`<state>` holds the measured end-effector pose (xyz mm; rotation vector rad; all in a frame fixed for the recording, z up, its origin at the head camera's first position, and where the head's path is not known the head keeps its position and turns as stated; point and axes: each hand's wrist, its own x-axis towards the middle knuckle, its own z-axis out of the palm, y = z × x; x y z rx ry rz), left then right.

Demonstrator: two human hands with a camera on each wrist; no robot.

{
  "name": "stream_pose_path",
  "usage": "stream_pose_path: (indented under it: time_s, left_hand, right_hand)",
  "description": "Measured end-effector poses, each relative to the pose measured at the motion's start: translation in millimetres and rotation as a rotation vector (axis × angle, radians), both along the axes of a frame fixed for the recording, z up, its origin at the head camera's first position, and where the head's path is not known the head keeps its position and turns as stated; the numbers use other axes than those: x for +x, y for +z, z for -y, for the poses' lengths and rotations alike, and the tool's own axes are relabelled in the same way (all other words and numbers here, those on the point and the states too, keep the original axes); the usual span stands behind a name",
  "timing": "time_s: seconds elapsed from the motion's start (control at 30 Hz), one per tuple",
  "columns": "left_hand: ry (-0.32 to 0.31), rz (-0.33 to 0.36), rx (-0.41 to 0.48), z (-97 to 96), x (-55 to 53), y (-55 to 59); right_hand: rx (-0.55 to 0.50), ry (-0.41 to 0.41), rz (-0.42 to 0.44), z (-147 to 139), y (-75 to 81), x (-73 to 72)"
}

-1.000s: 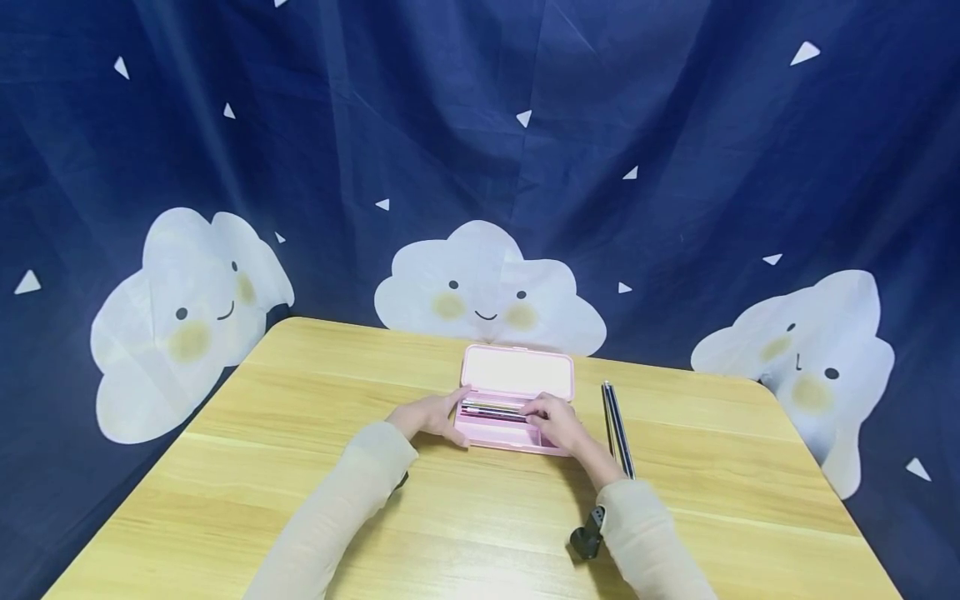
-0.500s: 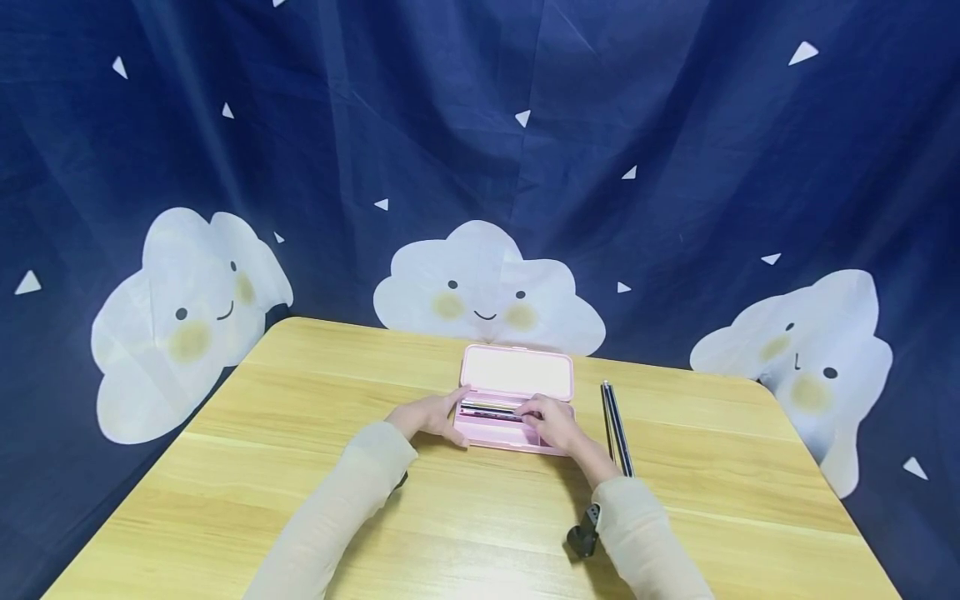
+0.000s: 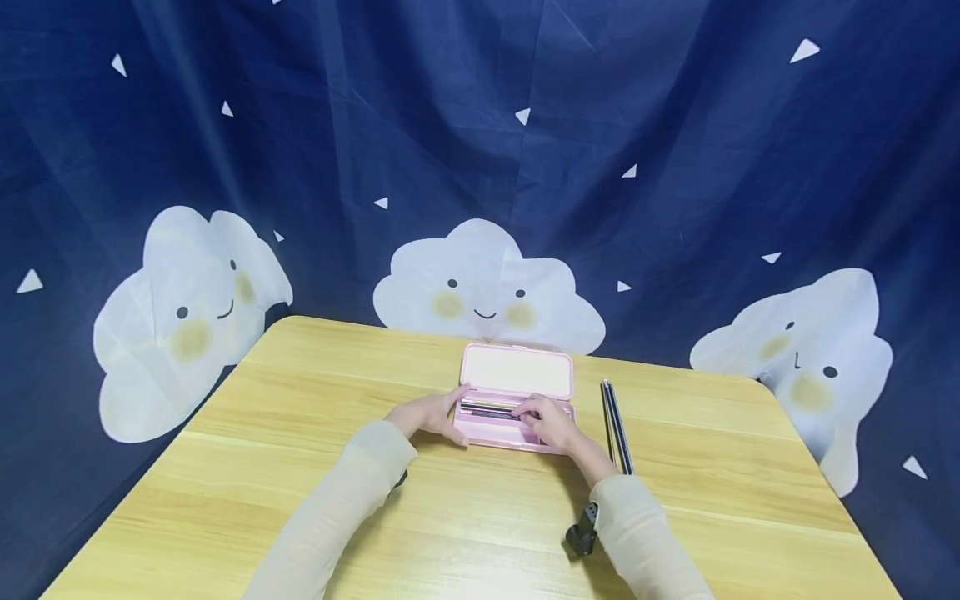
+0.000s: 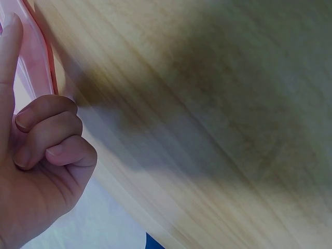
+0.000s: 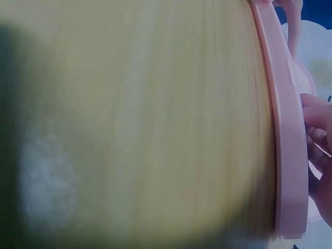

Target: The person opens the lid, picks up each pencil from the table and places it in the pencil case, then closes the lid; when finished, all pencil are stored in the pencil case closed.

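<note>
A pink pencil case [image 3: 498, 432] lies with its lid [image 3: 517, 372] folded back on the table. Several slim pencils [image 3: 486, 408] lie side by side in its back compartment; the front compartment shows bare pink. My left hand [image 3: 429, 416] holds the case's left end, index finger at the back corner and thumb at the front. In the left wrist view its other fingers [image 4: 52, 129] are curled in. My right hand [image 3: 551, 421] reaches over the front rim, fingertips pinched at the pencils' right part. Its fingers hide that end of them.
Right of the case, long dark pencils [image 3: 617, 425] lie on the wooden table [image 3: 480, 517], partly behind the right forearm. A black wrist camera [image 3: 582, 533] hangs under the right sleeve. Behind the table's far edge is a dark blue curtain [image 3: 480, 150] with cloud prints.
My right hand's fingertips have shifted slightly left along the pencils, which lie straighter in the compartment now. The left hand and the case have stayed in place.
</note>
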<state>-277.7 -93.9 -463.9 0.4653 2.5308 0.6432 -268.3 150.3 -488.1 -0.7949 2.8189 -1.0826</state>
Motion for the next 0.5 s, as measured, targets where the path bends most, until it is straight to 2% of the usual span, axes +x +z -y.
stream_pose_path:
  time_s: [0.3, 0.5]
  left_hand:
    - [0.014, 0.004, 0.002, -0.2, -1.8, -1.8]
    - [0.006, -0.004, -0.010, 0.8, -1.1, -2.8]
  right_hand:
    - [-0.026, -0.014, 0.012, -1.0, -0.5, 0.6]
    - [-0.027, -0.067, -0.007, -6.8, -0.7, 1.3]
